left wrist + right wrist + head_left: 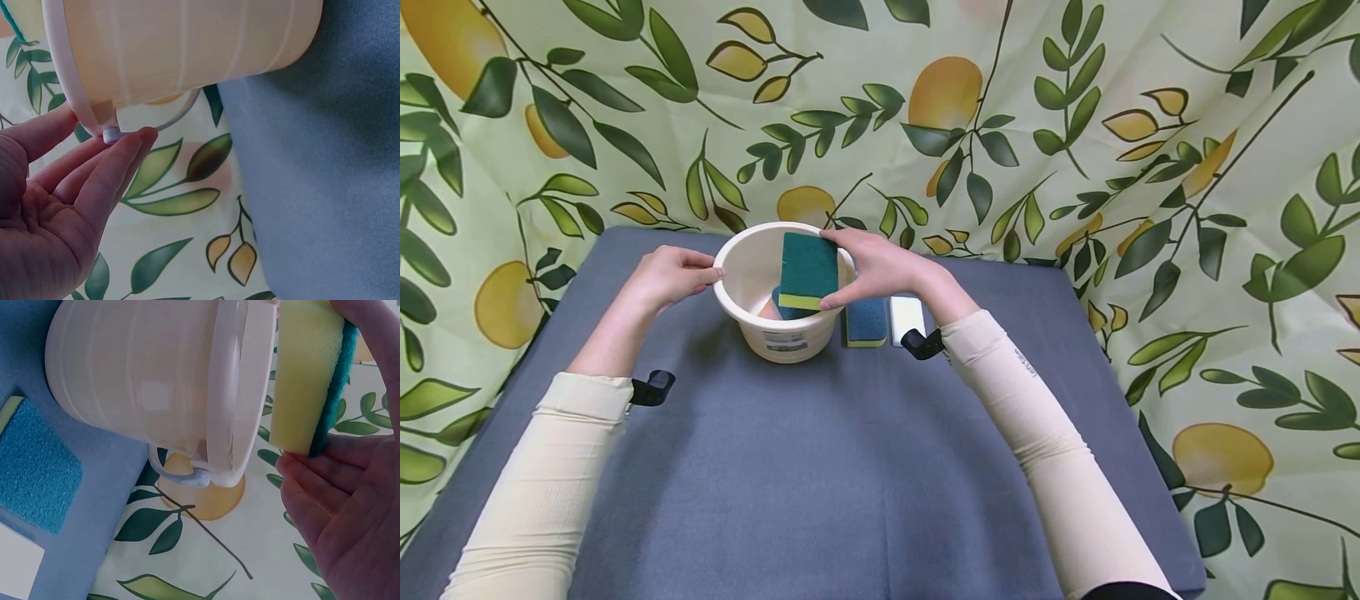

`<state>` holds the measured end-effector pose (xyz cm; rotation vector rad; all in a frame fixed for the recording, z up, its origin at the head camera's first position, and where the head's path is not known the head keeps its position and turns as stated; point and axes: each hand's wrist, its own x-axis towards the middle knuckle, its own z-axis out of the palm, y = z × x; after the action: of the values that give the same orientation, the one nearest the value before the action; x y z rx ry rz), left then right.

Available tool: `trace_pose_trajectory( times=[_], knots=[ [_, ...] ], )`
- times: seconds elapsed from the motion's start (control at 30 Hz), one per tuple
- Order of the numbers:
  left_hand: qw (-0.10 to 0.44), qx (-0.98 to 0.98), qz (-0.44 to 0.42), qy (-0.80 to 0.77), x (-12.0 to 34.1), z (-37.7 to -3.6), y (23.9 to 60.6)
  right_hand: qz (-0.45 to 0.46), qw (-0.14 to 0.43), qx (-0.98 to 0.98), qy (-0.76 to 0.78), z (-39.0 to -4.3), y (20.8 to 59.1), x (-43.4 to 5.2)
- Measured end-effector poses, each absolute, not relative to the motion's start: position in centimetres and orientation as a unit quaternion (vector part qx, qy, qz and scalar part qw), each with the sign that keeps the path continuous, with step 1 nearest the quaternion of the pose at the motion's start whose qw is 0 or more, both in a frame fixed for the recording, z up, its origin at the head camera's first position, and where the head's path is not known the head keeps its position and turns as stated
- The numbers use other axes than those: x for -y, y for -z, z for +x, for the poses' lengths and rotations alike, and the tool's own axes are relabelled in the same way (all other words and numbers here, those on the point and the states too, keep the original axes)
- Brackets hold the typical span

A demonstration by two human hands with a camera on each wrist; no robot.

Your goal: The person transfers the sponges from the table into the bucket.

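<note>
A cream plastic bucket [752, 275] stands on the blue-grey table [820, 467] near its far edge. My right hand [880, 265] pinches a green and yellow sponge [808, 268] by its ends, holding it over the bucket's right rim; the right wrist view shows the sponge [310, 375] beside the bucket [150, 387]. My left hand [673, 273] has straight fingers touching the bucket's left rim, and the left wrist view shows its fingertips [134, 142] at the handle pivot of the bucket [181, 47]. Inside the bucket lie a blue sponge [788, 311] and something orange, mostly hidden.
A blue sponge [866, 322] with a yellow underside and a white block [906, 318] lie on the table just right of the bucket. A leaf and lemon patterned cloth [1075, 125] hangs behind and around the table. The near half of the table is bare.
</note>
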<state>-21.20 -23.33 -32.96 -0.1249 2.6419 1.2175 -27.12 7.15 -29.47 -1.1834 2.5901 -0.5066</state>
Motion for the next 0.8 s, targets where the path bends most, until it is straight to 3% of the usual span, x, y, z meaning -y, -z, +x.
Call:
trace_pose_trajectory(
  times=[0.8],
  knots=[
    [0.109, -0.903, -0.042, -0.414, 23.3, -21.2, 33.0, -0.386, 0.161, -0.897, 0.143, -28.4, 30.8, -4.3]
  ],
)
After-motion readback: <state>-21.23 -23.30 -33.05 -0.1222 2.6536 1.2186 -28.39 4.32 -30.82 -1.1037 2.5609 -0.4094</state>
